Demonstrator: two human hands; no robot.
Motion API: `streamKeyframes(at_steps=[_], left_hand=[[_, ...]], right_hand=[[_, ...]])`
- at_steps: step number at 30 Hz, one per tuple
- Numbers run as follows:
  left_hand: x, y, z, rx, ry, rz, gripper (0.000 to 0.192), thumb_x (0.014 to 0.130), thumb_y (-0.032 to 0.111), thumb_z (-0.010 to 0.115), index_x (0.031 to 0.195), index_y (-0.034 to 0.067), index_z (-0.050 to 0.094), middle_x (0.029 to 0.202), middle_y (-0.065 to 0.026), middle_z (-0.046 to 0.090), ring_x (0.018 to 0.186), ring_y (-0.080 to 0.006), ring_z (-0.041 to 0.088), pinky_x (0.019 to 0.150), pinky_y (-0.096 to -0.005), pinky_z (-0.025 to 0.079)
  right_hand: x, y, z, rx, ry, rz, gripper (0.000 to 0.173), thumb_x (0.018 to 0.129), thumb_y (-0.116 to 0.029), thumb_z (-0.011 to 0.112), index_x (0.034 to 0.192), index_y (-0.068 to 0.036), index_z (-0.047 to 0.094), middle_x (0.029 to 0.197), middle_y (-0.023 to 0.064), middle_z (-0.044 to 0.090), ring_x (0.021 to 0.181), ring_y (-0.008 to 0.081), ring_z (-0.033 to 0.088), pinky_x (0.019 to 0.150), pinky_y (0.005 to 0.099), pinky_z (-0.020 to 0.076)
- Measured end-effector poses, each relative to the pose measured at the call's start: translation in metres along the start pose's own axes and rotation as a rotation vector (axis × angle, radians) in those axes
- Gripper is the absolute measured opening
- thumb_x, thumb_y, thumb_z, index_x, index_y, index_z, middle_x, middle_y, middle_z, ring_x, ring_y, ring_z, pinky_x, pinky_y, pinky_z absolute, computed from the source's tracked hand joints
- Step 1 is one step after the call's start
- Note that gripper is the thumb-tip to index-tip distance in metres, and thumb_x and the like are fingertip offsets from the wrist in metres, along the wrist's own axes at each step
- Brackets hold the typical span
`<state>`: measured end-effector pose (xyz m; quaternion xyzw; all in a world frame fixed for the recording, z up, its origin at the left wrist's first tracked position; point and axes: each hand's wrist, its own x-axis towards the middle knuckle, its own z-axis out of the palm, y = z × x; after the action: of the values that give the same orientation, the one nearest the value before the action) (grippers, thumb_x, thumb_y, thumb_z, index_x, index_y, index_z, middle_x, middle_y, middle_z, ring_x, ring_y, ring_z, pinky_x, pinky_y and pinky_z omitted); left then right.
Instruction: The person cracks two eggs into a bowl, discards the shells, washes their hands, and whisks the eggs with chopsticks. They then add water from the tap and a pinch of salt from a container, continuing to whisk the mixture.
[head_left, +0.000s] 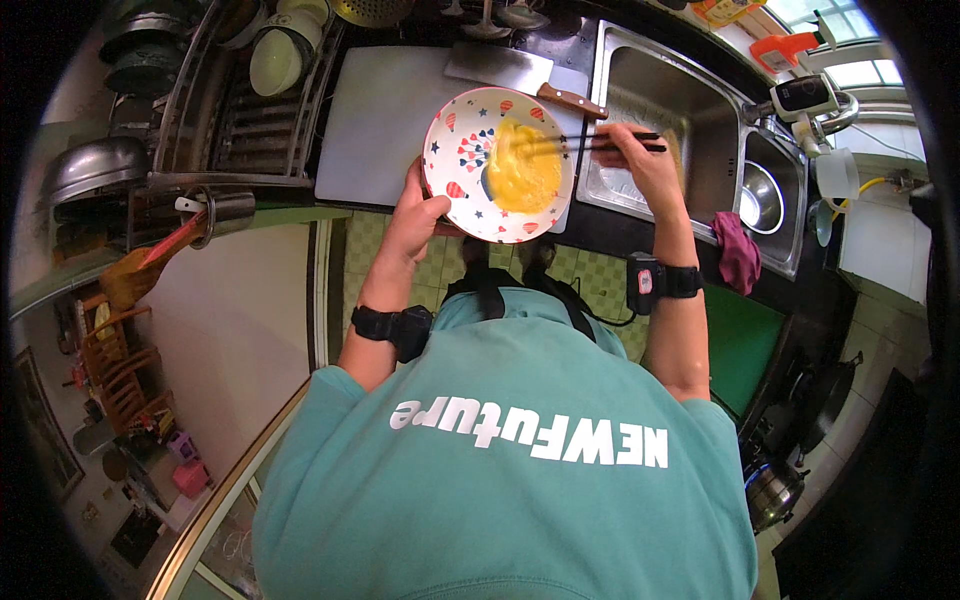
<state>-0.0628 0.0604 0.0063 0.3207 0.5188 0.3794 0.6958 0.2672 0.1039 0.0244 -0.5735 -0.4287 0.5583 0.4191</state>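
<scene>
A white dish (459, 124) with a red rim and balloon and star prints is tilted in my left hand (415, 216), whose thumb lies at its rim. Yellow beaten egg (525, 176) lies towards the dish's right side. My right hand (640, 166) grips a pair of dark chopsticks (583, 142); their tips reach into the egg and look blurred. Behind the dish, a cleaver (501, 66) with a wooden handle rests on a white cutting board (367, 120), the handle pointing towards the sink.
A steel double sink (675, 71) is on the right, with a metal bowl (761, 196) in its smaller basin and a purple cloth (735, 251) over its front edge. A dish rack (255, 139) with bowls stands left of the board. Ladles (487, 28) lie behind it.
</scene>
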Motion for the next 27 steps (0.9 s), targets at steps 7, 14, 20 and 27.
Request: streamKeyframes(at_steps=[7, 14, 20, 27], left_hand=[[0.005, -0.003, -0.001, 0.006, -0.005, -0.001, 0.082, 0.073, -0.002, 0.049, 0.151, 0.004, 0.024, 0.137, -0.0161, 0.049, 0.120, -0.0296, 0.057, 0.080, -0.0443, 0.062], [0.003, -0.007, -0.004, 0.005, 0.004, -0.028, 0.080, 0.074, 0.000, 0.050, 0.150, 0.004, 0.025, 0.136, -0.0159, 0.050, 0.117, -0.0289, 0.059, 0.079, -0.0441, 0.062], [0.003, -0.003, -0.003, 0.018, -0.010, -0.001, 0.079, 0.076, 0.002, 0.052, 0.150, 0.005, 0.025, 0.135, -0.0161, 0.051, 0.115, -0.0282, 0.061, 0.073, -0.0429, 0.064], [0.001, -0.003, -0.004, 0.015, -0.015, 0.001, 0.079, 0.076, 0.000, 0.050, 0.150, 0.005, 0.025, 0.135, -0.0168, 0.050, 0.109, -0.0291, 0.064, 0.067, -0.0428, 0.065]], right_hand=[[0.000, -0.005, -0.002, -0.115, -0.120, 0.105, 0.033, 0.102, -0.026, 0.058, 0.109, 0.003, 0.070, 0.098, 0.0129, 0.074, 0.083, 0.0207, 0.073, 0.073, 0.0298, 0.0600], [0.005, -0.005, -0.003, 0.000, -0.065, -0.018, 0.031, 0.100, -0.027, 0.060, 0.105, 0.001, 0.071, 0.090, 0.0123, 0.074, 0.076, 0.0196, 0.074, 0.066, 0.0291, 0.0602], [0.000, -0.007, 0.000, -0.015, -0.058, -0.014, 0.032, 0.101, -0.027, 0.059, 0.106, 0.002, 0.072, 0.093, 0.0136, 0.074, 0.076, 0.0206, 0.074, 0.067, 0.0296, 0.0608], [-0.002, -0.012, -0.006, 0.005, 0.052, -0.146, 0.031, 0.099, -0.028, 0.062, 0.104, 0.001, 0.072, 0.090, 0.0125, 0.074, 0.073, 0.0177, 0.073, 0.065, 0.0279, 0.0601]])
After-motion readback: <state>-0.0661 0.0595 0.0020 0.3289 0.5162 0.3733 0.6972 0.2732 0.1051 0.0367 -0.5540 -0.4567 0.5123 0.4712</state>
